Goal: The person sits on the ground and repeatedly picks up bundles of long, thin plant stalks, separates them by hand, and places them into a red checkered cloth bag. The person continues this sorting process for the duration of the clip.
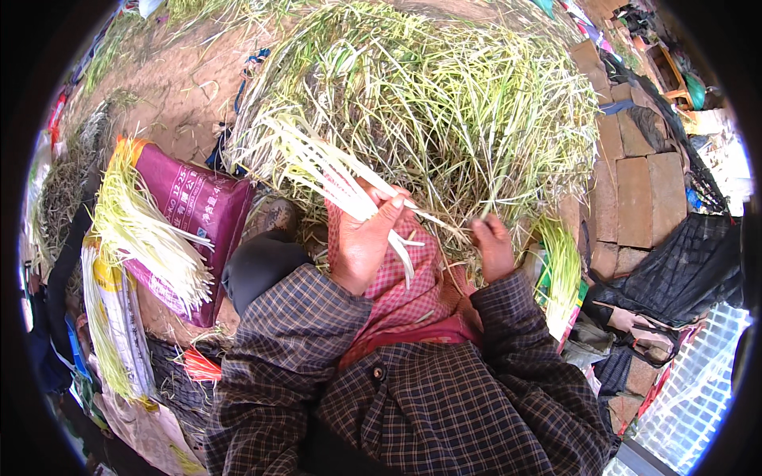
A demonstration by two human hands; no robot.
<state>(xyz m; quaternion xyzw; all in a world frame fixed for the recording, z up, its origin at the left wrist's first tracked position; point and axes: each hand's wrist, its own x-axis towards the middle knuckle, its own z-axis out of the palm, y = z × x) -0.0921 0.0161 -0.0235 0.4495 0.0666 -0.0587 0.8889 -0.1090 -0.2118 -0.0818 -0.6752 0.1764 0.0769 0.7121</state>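
My left hand (372, 229) grips a small bunch of pale leafy stalks (333, 172) that look like blanched chives. Their yellowish leaves fan out to the upper left, and a few white ends hang below the thumb. One longer stalk reaches right, ending in a brown, dry, fibrous wisp (455, 230). At that wisp are the curled fingertips of my right hand (493, 243), which appear to pinch it. A red checked cloth (411, 256) covers my lap beneath both hands. Just beyond lies a large heap of loose green and yellow stalks (452, 107).
Left, a sorted bundle of pale stalks (161, 238) rests on a purple printed sack (229, 211). Red ties (201, 365) lie below it. Another bundle of stalks (559, 273) stands right of my right hand, near bricks (634, 196) and black netting (673, 268).
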